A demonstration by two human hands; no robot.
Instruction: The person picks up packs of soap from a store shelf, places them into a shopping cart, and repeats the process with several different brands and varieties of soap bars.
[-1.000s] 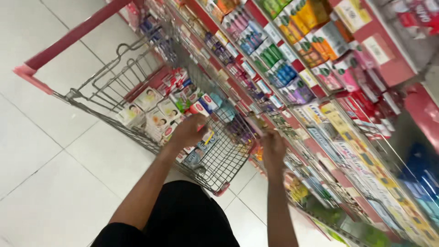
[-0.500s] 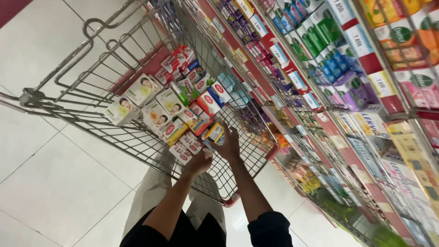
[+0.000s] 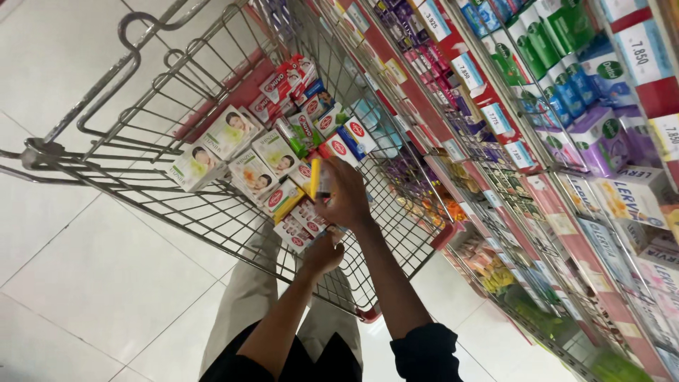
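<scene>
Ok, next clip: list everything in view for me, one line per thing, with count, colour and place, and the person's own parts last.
shopping cart: one, grey wire with red trim, centre-left on the floor.
small boxes: many, mostly red-and-white and pale green-and-white, piled in the cart.
yellow box: one, yellow, held above the pile.
store shelves: several tiers, red edging, along the right, packed with green, blue, purple and other packages.
price tags: many, pale, on the shelf edges.
floor: white tiles, left and bottom.
right hand: one, grips the yellow box over the cart.
left hand: one, lower, at the near edge of the pile; what it holds is unclear.
</scene>
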